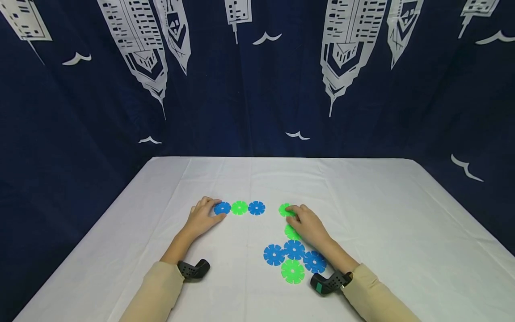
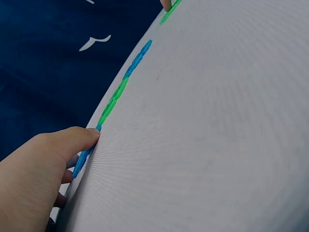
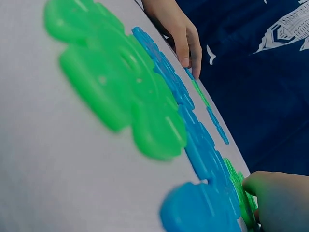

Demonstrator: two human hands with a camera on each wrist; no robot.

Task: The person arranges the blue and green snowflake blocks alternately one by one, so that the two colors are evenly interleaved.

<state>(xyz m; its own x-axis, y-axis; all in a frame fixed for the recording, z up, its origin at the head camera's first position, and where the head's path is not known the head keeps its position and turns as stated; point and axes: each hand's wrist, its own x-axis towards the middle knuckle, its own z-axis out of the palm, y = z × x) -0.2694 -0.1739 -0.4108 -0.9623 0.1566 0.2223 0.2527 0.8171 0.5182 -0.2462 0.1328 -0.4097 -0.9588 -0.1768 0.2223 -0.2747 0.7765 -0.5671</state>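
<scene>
Flat, notched plastic interlocking discs lie on a white cloth. My left hand (image 1: 201, 218) holds the blue disc (image 1: 222, 208) at the left end of a short row, thumb at its near edge and fingers at its far edge. Beside it in that row come a green disc (image 1: 239, 208) and another blue disc (image 1: 256, 208). Farther right, my right hand (image 1: 310, 225) grips a green disc (image 1: 284, 209), its fingertips covering part of it. A second green disc (image 1: 291, 232) lies just below that hand, partly hidden by it.
Nearer the front are three blue discs (image 1: 274, 255) close together and a green disc (image 1: 293, 271). The white-covered table (image 1: 354, 188) ends at a dark blue curtain (image 1: 249, 98) with white prints. A black band (image 1: 194, 269) sits on each wrist.
</scene>
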